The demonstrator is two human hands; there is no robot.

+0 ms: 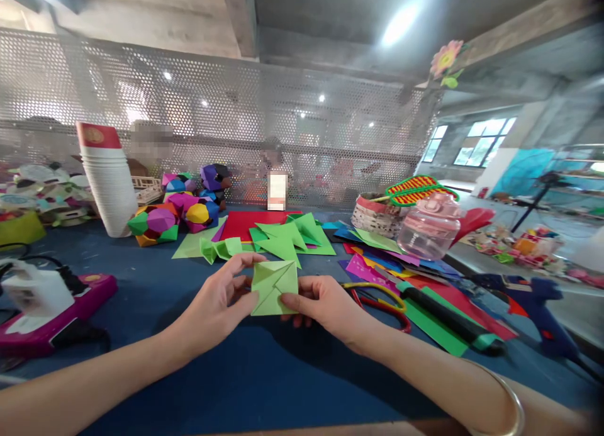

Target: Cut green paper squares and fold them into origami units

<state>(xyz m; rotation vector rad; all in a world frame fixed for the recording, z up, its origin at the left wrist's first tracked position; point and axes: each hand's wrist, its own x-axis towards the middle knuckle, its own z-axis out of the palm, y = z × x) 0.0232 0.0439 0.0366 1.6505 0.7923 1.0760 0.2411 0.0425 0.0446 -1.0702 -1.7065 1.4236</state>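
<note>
Green folded paper [277,280], left-hand grip [223,299] pinching one edge, right-hand grip [326,302] pinching the other, both narrow

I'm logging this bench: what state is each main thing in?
Green paper square: folded, held by left hand and right hand
Green paper pile: some pieces folded
Paper cups: nested
Pink bottle: upright, lid on
Power strip: adapter plugged in
Scissors: open or closed unclear
</note>
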